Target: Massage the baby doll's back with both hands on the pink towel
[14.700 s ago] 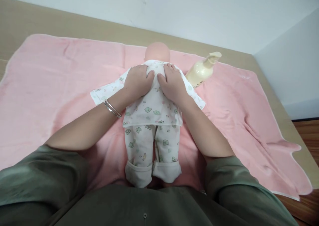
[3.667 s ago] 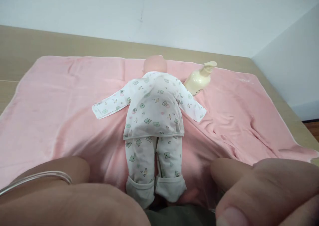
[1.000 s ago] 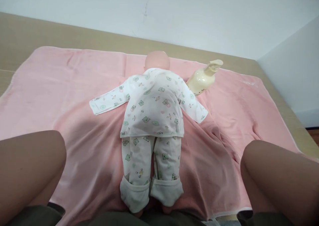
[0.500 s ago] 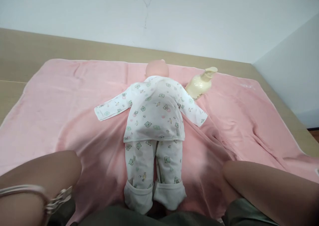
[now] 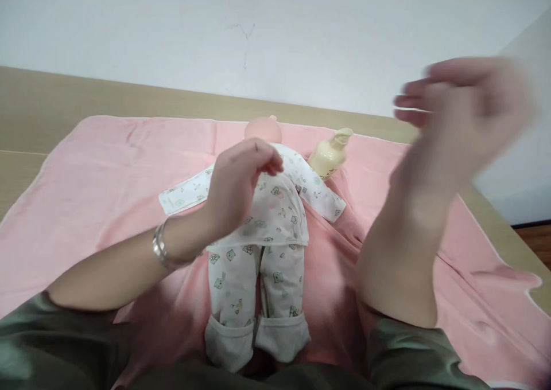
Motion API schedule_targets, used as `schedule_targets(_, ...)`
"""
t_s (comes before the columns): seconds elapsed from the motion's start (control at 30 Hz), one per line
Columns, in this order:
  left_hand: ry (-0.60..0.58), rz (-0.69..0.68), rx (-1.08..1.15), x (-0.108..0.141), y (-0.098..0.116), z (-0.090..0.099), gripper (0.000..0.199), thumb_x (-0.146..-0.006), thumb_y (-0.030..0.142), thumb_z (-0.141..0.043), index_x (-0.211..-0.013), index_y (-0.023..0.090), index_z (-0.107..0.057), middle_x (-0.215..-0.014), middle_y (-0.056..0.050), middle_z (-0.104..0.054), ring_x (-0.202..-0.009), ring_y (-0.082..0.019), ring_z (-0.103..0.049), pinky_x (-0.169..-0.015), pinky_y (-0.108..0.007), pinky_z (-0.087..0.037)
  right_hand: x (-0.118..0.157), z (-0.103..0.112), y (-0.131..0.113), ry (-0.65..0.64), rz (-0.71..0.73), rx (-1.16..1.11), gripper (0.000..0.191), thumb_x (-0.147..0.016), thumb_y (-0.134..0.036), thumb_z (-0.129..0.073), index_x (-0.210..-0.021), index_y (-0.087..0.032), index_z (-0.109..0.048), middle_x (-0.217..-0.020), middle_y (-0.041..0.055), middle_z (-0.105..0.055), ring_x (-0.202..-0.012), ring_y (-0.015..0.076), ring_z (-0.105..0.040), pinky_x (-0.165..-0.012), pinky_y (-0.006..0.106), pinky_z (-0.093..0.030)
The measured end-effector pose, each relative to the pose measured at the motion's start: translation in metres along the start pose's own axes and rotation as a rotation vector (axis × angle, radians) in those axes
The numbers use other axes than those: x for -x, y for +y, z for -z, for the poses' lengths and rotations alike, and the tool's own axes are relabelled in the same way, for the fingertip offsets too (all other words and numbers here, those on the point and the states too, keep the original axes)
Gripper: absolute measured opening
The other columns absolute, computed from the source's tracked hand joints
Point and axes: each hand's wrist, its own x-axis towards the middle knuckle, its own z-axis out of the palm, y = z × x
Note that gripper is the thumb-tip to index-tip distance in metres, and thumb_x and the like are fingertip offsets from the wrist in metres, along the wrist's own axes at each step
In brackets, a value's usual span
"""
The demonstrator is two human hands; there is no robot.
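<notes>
A doll [image 5: 282,218] in a white printed top and trousers lies on a pink blanket [image 5: 107,166], its head at the far end and its sleeves spread. Above the left part of its top is my left hand [image 5: 241,178], fingers curled together; what they hold, if anything, is hidden. My right hand [image 5: 469,109] is raised at the upper right, away from the doll, blurred by motion, its fingers bent. A cream pump bottle [image 5: 328,156] leans beside the doll's right-hand sleeve.
The blanket covers a light wooden surface [image 5: 172,97] that shows along the back and right edges. Behind it stands a white wall [image 5: 150,34] with a dark strip at the top. My knees in dark green cloth are at the bottom.
Both hands have come into view from the lower sides: the left moved in over the doll, the right rose to the upper right. The view has shifted slightly.
</notes>
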Motion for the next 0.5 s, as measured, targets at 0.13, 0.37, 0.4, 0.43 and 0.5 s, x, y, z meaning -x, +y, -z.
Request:
schedule_targets(0.13,-0.032,0.433,0.354,-0.068,-0.021,-0.025,0.039,-0.102,0.042,-0.043,-0.095,0.015,-0.071,-0.116,-0.014,-0.070,-0.132,-0.025,-0.065,-0.106,-0.034,-0.057,-0.005,-0.037,0.021,-0.338,-0.046,0.167,0.044,-0.102,-0.032,-0.041,-0.136,-0.016,-0.064,-0.153,0.0157,-0.060,-0.153,0.0308,-0.049,-0.129,0.055,-0.040)
schedule_targets(0.37,-0.135,0.573,0.523,-0.106,-0.020,-0.065,0.067,-0.108,0.059,-0.021,-0.126,0.010,-0.063,-0.132,-0.016,-0.066,-0.152,-0.033,-0.047,-0.120,-0.049,-0.052,0.004,-0.071,0.035,-0.512,0.003,0.411,0.067,-0.110,-0.056,-0.018,-0.146,-0.015,-0.058,-0.161,0.0176,-0.052,-0.163,0.0374,-0.032,-0.132,0.078,0.002)
schedule_targets(0.4,-0.164,0.591,0.540,-0.107,-0.020,-0.069,0.070,-0.108,0.060,-0.019,-0.124,0.010,-0.065,-0.129,-0.016,-0.068,-0.150,-0.032,-0.048,-0.121,-0.049,-0.051,0.006,-0.072,0.036,-0.523,0.005,0.410,0.070,-0.111,-0.056,-0.016,-0.141,-0.013,-0.062,-0.157,0.0184,-0.056,-0.160,0.0371,-0.037,-0.132,0.077,0.001)
schedule_targets(0.43,-0.190,0.609,0.561,-0.107,-0.020,-0.072,0.072,-0.109,0.062,-0.016,-0.121,0.012,-0.066,-0.126,-0.016,-0.070,-0.149,-0.030,-0.047,-0.123,-0.046,-0.050,0.007,-0.073,0.036,-0.530,0.007,0.409,0.072,-0.111,-0.056,-0.014,-0.136,-0.011,-0.065,-0.152,0.0190,-0.061,-0.158,0.0364,-0.040,-0.134,0.075,-0.001)
schedule_targets(0.5,-0.195,0.649,0.609,-0.109,-0.023,-0.075,0.076,-0.107,0.066,-0.011,-0.118,0.018,-0.068,-0.116,-0.014,-0.073,-0.147,-0.027,-0.045,-0.126,-0.040,-0.048,0.008,-0.077,0.038,-0.534,0.002,0.410,0.077,-0.111,-0.055,-0.011,-0.126,-0.010,-0.071,-0.139,0.0196,-0.069,-0.156,0.0344,-0.044,-0.136,0.071,-0.004)
